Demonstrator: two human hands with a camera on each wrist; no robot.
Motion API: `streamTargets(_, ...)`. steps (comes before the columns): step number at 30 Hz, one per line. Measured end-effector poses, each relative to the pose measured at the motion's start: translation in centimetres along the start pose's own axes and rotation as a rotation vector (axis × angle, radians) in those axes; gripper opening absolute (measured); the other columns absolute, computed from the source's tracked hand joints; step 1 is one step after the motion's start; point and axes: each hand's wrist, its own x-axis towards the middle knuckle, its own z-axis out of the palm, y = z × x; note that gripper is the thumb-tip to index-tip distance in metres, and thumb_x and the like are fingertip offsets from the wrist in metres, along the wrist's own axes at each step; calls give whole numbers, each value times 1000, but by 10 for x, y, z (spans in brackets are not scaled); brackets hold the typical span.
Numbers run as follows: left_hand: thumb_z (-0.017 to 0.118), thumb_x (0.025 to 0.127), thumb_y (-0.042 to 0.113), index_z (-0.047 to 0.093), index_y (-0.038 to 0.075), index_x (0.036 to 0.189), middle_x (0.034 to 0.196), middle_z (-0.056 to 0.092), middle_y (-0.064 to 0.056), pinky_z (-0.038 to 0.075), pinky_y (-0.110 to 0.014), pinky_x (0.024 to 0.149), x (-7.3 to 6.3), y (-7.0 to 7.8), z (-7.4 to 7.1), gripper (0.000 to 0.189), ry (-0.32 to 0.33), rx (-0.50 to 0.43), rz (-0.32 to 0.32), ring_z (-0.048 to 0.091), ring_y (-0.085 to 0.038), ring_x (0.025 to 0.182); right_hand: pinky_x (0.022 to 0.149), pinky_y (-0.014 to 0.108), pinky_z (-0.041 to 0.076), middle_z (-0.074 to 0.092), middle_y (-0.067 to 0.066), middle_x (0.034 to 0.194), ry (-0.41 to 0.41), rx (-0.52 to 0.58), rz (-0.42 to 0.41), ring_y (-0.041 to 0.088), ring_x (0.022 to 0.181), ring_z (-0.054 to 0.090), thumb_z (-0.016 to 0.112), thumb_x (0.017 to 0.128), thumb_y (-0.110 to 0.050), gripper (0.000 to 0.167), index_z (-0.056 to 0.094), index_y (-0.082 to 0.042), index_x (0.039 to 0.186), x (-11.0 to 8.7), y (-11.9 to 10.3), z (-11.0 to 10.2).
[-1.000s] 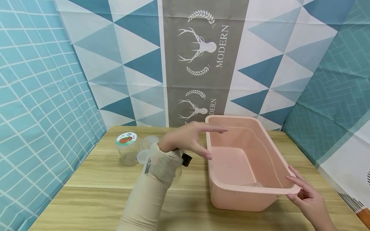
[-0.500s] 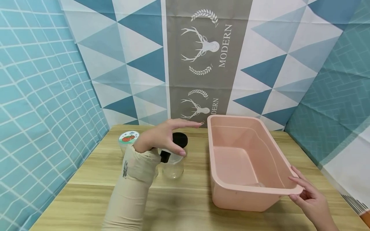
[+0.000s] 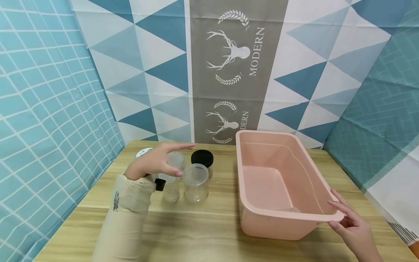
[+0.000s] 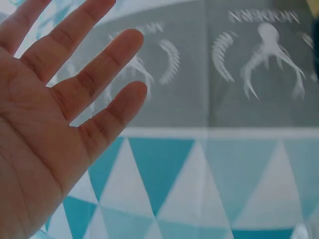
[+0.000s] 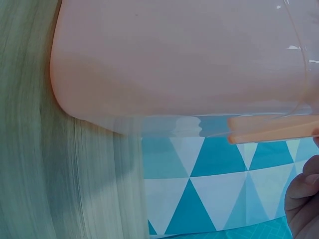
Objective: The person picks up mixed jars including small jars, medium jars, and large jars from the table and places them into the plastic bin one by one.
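Observation:
My left hand [image 3: 155,160] is held over a group of plastic jars, thumb and fingers spread apart with nothing between them; its bare palm and straight fingers show in the left wrist view. Just right of its thumb stands a clear jar [image 3: 196,185]. Behind that is a jar with a black lid [image 3: 202,158]. Other clear jars, such as a smaller one [image 3: 171,193], are partly covered by the hand. At the right, my right hand [image 3: 355,229] grips the near right corner of a pink plastic basin [image 3: 271,227], fingers over its rim and thumb underneath.
A printed white lid [image 3: 143,152] shows behind the left hand. The wooden table [image 3: 203,233] carries everything, with a patterned cloth backdrop [image 3: 226,72] behind and blue grid cloth [image 3: 49,109] on the left. Something small and transparent [image 3: 292,210] lies inside the basin's near end.
My left hand has moved left, from beside the basin to over the jars, uncovering the clear jar and the black-lidded one. The right hand keeps its grip on the basin, which stays in place.

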Motion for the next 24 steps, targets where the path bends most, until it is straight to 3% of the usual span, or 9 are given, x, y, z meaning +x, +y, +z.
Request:
streamTargets(3, 76, 77, 46, 47, -2, 138, 132, 55, -19, 39, -56, 96, -12, -10, 1, 84, 14, -1, -67, 48, -38, 123, 43, 22, 32, 47, -2, 144, 10, -10, -3, 12, 49, 37, 61, 80, 21, 44, 58, 10, 123, 0, -1, 0)
streamTargets(7, 74, 77, 48, 46, -1, 139, 133, 54, -20, 39, -59, 94, -29, -26, 4, 84, 31, 15, -164, 49, -40, 120, 41, 26, 24, 49, -4, 142, 41, -49, 12, 14, 46, 27, 62, 80, 21, 44, 60, 9, 122, -1, -2, 1)
streamTargets(12, 75, 80, 39, 45, -4, 139, 130, 54, -24, 40, -62, 91, -49, -48, 14, 79, 90, 25, -244, 53, -45, 113, 40, 28, 22, 49, -5, 142, 57, -83, 27, 14, 46, 26, 63, 79, 21, 44, 60, 9, 121, -2, -2, 2)
streamTargets(18, 76, 82, 26, 39, -2, 143, 131, 50, -30, 50, -53, 82, -65, -65, 34, 76, 177, -24, -406, 53, -49, 109, 41, 27, 22, 48, -3, 143, 28, -18, 6, 14, 47, 24, 62, 80, 21, 44, 59, 10, 123, 0, 0, 1)
streamTargets(24, 76, 82, 17, 37, -6, 143, 126, 51, -35, 50, -53, 82, -74, -74, 49, 75, 222, -95, -451, 59, -46, 100, 41, 27, 24, 47, -3, 144, 4, -12, -7, 16, 47, 24, 62, 80, 21, 45, 58, 10, 124, 1, 0, 1)
